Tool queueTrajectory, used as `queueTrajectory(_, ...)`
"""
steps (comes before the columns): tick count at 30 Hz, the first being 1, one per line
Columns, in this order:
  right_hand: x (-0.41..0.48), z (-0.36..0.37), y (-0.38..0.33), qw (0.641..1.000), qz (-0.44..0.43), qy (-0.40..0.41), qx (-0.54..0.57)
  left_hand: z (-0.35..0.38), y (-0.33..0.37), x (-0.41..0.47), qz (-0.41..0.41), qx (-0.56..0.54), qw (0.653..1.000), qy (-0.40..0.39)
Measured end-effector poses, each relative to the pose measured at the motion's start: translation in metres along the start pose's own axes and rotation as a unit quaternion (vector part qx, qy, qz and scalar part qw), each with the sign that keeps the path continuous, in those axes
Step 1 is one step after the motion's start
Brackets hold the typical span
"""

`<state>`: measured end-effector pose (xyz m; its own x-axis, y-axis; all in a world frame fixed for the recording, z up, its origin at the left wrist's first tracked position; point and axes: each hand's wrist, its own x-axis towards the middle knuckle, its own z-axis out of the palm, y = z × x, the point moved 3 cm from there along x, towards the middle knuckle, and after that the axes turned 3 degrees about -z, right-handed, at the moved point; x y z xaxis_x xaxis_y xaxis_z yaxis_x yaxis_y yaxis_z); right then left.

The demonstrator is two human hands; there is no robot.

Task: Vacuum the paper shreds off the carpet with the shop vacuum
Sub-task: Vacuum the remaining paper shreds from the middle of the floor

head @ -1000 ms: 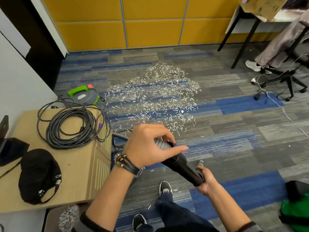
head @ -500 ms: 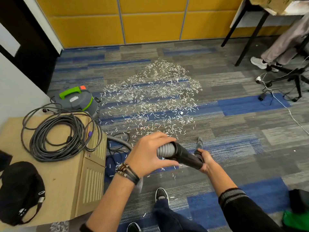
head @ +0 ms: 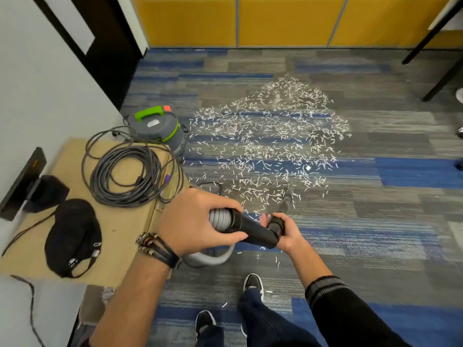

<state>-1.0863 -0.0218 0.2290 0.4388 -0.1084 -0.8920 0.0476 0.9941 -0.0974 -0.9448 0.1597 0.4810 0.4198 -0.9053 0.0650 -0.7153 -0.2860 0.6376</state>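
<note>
The left hand has its grip clamped around the black tube, just where the grey hose joins it. The right hand has its grip clamped on the bend at the front end. The nozzle points down at the near edge of the paper shreds, which lie spread over the carpet beside the shop vacuum. I judge the cleaning is only at its start. The next move calls for pushing the nozzle forward through the shreds, low on the carpet.
</note>
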Motion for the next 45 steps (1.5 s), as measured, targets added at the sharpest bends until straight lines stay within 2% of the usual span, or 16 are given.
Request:
queueTrajectory(4,0.006,-0.019,0.01,0.999,-0.003,0.036,-0.025,0.012,0.001,-0.023,0.002,0.003,0.999,-0.04)
queueTrajectory(10,-0.033,-0.072,0.035,0.993,-0.016,0.094,-0.076,0.024,0.02,-0.06,0.045,0.021,0.995,-0.083)
queueTrajectory(16,-0.043,-0.047,0.094,0.99,-0.038,0.054,-0.126,-0.004,0.031,-0.112,0.061,0.025,0.998,-0.016)
queueTrajectory(19,-0.046,-0.037,0.132,0.978,-0.048,0.062,-0.192,-0.018,0.036,-0.14,0.064,0.042,0.997,-0.001)
queueTrajectory(25,-0.084,-0.071,0.179,0.963,-0.024,0.1,-0.251,-0.01,0.049,-0.204,0.078,0.068,0.993,-0.055)
queueTrajectory(28,-0.09,-0.091,0.192,0.947,-0.041,0.124,-0.293,-0.007,0.054,-0.226,0.09,0.074,0.991,-0.06)
queueTrajectory(32,-0.091,-0.092,0.207,0.965,-0.034,0.104,-0.238,-0.013,0.049,-0.244,0.071,0.049,0.995,-0.045)
queueTrajectory(36,-0.08,-0.072,0.206,0.97,-0.033,0.072,-0.232,-0.03,0.039,-0.241,0.061,0.015,0.998,-0.002)
queueTrajectory(40,-0.069,-0.029,0.208,0.994,-0.048,0.049,-0.087,-0.045,0.026,-0.214,0.058,0.029,0.998,0.002)
queueTrajectory(45,-0.052,-0.002,0.197,0.997,-0.031,0.029,-0.068,-0.065,0.009,-0.188,0.032,0.015,0.999,-0.013)
